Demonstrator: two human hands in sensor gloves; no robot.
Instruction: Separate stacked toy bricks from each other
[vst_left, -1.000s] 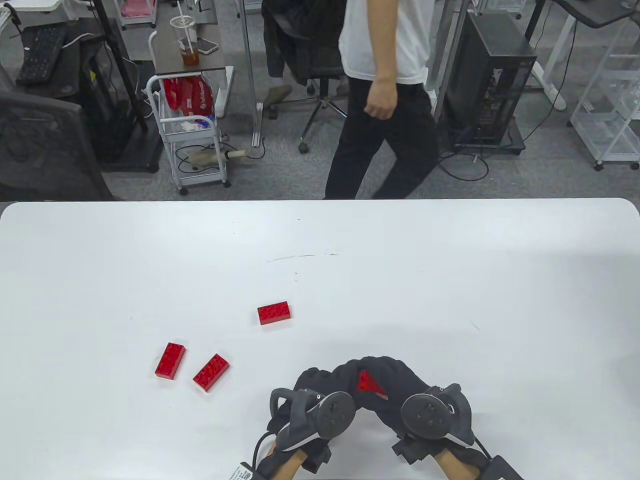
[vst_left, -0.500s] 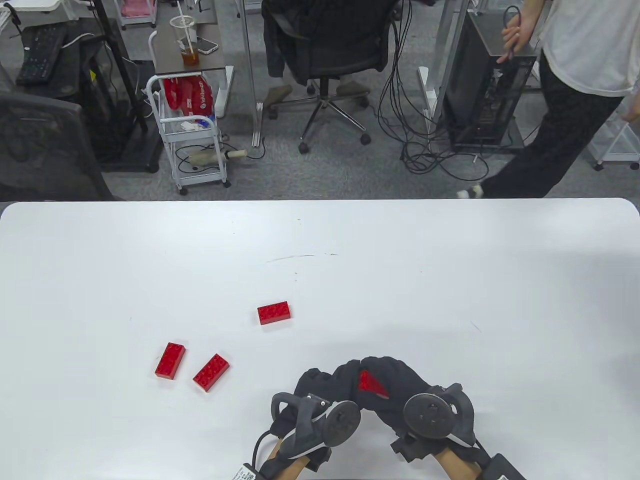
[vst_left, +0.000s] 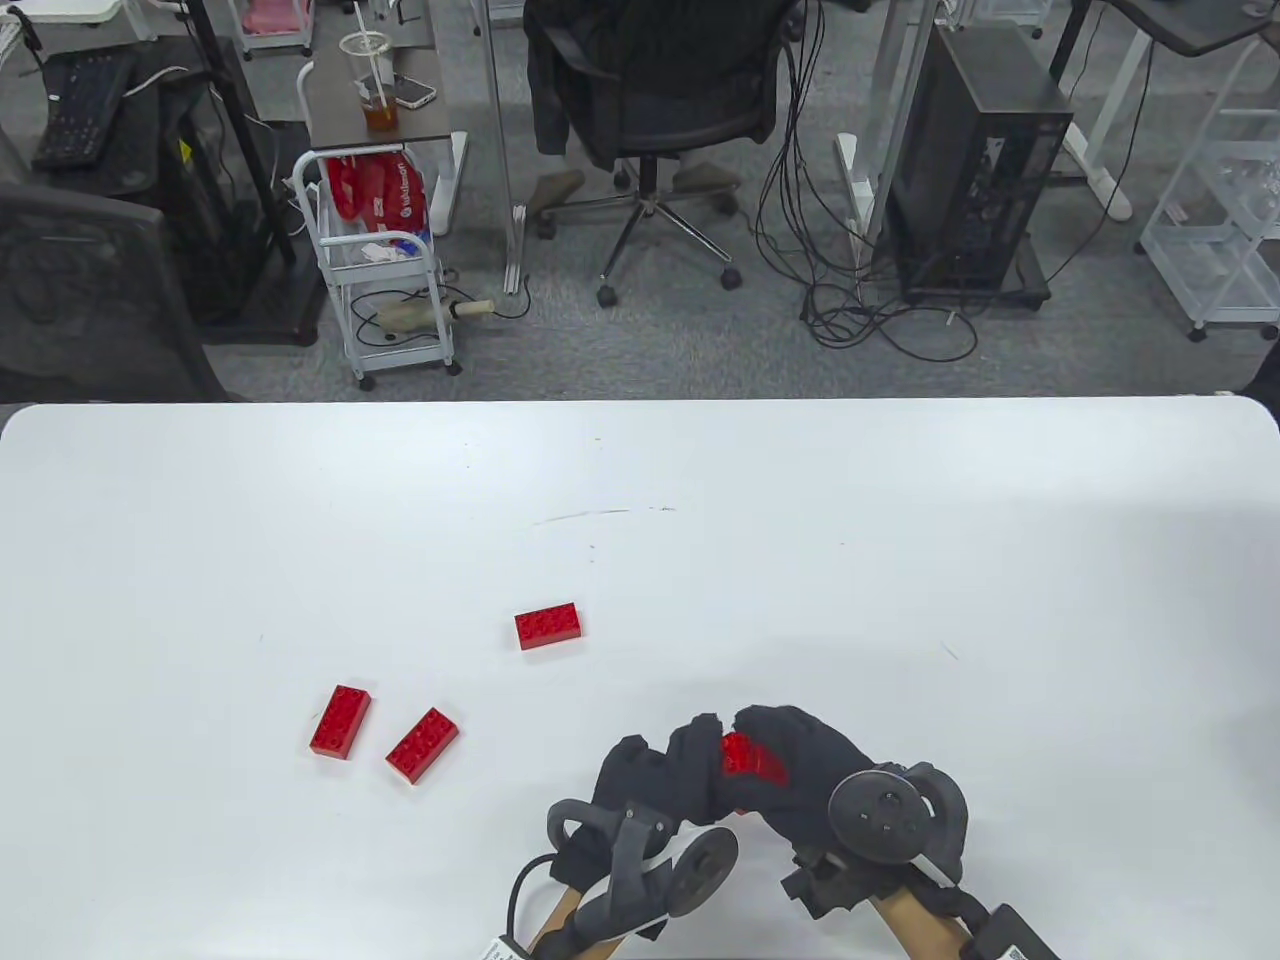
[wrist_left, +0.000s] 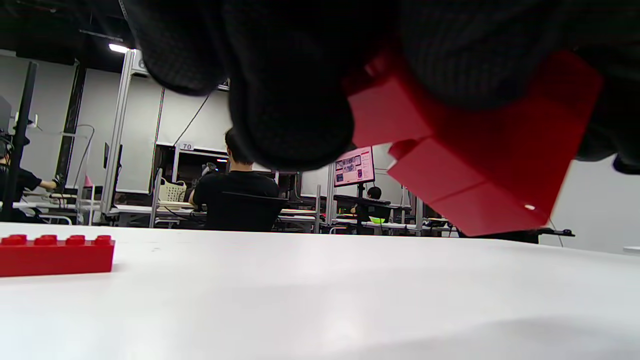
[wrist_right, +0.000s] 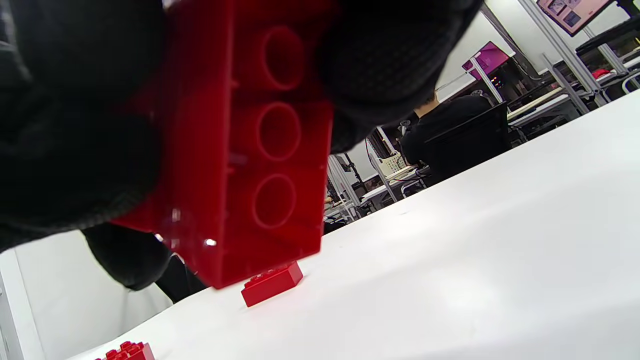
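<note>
Both my hands are clamped on the last stack of red bricks (vst_left: 752, 760), held just above the table (vst_left: 900, 560) near its front edge. My left hand (vst_left: 668, 775) grips it from the left and my right hand (vst_left: 800, 765) from the right, fingertips meeting over the top. In the left wrist view a seam runs across the stack (wrist_left: 475, 165) and a wedge of gap shows at its left end, so I judge the bricks are starting to part. In the right wrist view I look into the hollow underside (wrist_right: 250, 150), with its round sockets, gripped between my gloved fingers (wrist_right: 390, 65).

To do this well, I should hold one brick steady with my left hand and peel the other off with my right, rocking from one end, not pulling straight apart. My fingertips belong on the side walls, clear of the seam, or I will pinch the two together. Keeping low over the table means a slipped brick does not bounce away.

Three single bricks already lie loose: one (vst_left: 548, 626) ahead of my hands, and two (vst_left: 340, 721) (vst_left: 422, 745) near each other, well off to my left.
</note>
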